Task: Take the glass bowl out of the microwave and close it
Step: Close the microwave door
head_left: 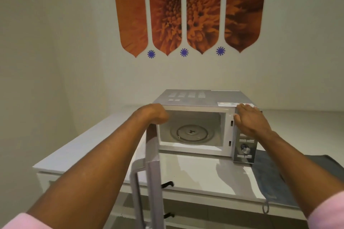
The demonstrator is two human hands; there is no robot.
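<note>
A silver and white microwave point(202, 98) stands on a white counter, its door point(152, 173) swung wide open toward me on the left. My left hand point(155, 114) is curled over the door's top edge near the hinge side. My right hand point(250, 120) lies flat against the upper right front corner, above the control panel point(244, 148), with its fingers extended and nothing in it. The cavity holds only the round glass turntable point(191, 133). No glass bowl shows anywhere in view.
The white counter point(201, 173) runs in front of the microwave and along the left wall. A blue-grey cloth point(270, 178) lies at the right on a dark mat point(316, 165). Black drawer handles point(167, 185) sit below the counter edge.
</note>
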